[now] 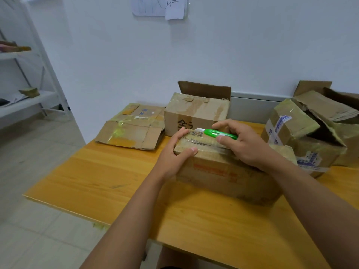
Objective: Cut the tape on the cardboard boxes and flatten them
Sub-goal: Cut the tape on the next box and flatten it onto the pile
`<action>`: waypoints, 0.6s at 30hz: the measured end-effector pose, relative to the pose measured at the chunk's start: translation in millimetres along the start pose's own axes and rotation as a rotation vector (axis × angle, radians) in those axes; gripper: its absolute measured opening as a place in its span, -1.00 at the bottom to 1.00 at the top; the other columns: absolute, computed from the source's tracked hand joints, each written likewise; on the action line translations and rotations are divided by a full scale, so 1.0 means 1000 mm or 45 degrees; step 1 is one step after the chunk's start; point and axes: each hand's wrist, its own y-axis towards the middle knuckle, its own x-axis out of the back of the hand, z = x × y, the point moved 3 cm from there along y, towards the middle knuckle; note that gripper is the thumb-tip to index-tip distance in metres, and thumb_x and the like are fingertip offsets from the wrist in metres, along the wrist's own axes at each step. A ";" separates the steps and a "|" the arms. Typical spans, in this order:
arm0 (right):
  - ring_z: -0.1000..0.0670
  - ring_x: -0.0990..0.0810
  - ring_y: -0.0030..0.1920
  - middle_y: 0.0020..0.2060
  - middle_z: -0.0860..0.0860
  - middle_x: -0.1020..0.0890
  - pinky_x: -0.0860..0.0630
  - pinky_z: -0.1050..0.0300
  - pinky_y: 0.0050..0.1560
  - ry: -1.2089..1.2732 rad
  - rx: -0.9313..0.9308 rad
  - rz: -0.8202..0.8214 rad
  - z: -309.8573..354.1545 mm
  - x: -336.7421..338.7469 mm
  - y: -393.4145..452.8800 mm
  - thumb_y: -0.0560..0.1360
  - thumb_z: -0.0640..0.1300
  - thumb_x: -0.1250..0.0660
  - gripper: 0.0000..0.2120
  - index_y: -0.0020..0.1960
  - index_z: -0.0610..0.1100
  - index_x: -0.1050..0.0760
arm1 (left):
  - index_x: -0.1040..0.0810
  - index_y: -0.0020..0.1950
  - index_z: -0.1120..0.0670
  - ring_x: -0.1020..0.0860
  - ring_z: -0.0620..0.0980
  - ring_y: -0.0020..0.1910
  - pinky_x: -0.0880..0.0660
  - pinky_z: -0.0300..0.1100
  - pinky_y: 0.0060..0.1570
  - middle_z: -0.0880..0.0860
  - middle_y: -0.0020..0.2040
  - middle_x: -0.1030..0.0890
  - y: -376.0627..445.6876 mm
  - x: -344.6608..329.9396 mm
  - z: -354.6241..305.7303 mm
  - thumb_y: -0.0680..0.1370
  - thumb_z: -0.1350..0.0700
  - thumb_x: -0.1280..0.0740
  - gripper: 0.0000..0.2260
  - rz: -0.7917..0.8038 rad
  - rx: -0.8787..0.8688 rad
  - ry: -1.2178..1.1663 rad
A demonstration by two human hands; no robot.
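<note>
Gripping a green knife [220, 134] in the right hand [245, 143], fingers curled round its handle, tip lying on the taped top of the box [223, 171] at the table's [120, 183] middle. Clamping that box's left end with the left hand [175, 152], thumb on the near face, fingers over the top edge.

Probably handling light and empty: worn cardboard, stiff along edges, soft in the panels, glossy tape [206, 144] likely slick under the blade. Best holding at corners, clear of the cut line.

Lying left of the box, a flattened box [132, 131]; standing behind it, an open box [196, 111]; sagging to its right, a torn box [307, 136].
</note>
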 end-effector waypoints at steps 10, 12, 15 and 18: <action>0.18 -0.53 -0.06 -0.05 0.25 -0.54 -0.46 0.22 -0.10 -0.083 0.008 0.134 -0.001 -0.006 0.038 0.54 -0.05 -0.35 -0.85 0.10 0.10 -0.52 | -0.38 0.38 -0.36 -0.54 -0.08 0.16 -0.56 -0.16 0.00 -0.10 0.30 -0.48 0.013 -0.015 0.013 0.32 -0.26 -0.35 -0.39 -0.053 0.050 -0.232; 0.26 -0.52 -0.09 -0.05 0.27 -0.54 -0.41 0.29 -0.12 -0.083 0.037 0.155 -0.005 -0.010 0.037 0.55 -0.05 -0.35 -0.83 0.12 0.13 -0.51 | -0.37 0.41 -0.34 -0.55 -0.12 0.16 -0.56 -0.21 -0.01 -0.11 0.30 -0.49 0.014 -0.016 0.016 0.33 -0.24 -0.35 -0.38 -0.076 0.026 -0.250; 0.30 -0.50 -0.01 -0.03 0.29 -0.54 -0.42 0.42 -0.13 -0.026 0.078 0.142 -0.009 -0.010 0.035 0.55 -0.08 -0.35 -0.81 0.12 0.15 -0.52 | -0.38 0.43 -0.27 -0.55 -0.26 0.11 -0.52 -0.35 -0.09 -0.18 0.28 -0.49 0.014 -0.017 0.017 0.38 -0.19 -0.35 -0.40 -0.116 -0.020 -0.275; 0.37 -0.47 0.02 -0.02 0.34 -0.52 -0.37 0.52 -0.10 -0.040 0.103 0.150 -0.011 -0.012 0.034 0.54 -0.08 -0.35 -0.80 0.11 0.16 -0.54 | -0.39 0.45 -0.21 -0.50 -0.35 0.15 -0.50 -0.41 -0.07 -0.26 0.33 -0.44 0.014 -0.019 0.018 0.37 -0.22 -0.33 -0.37 -0.136 -0.060 -0.278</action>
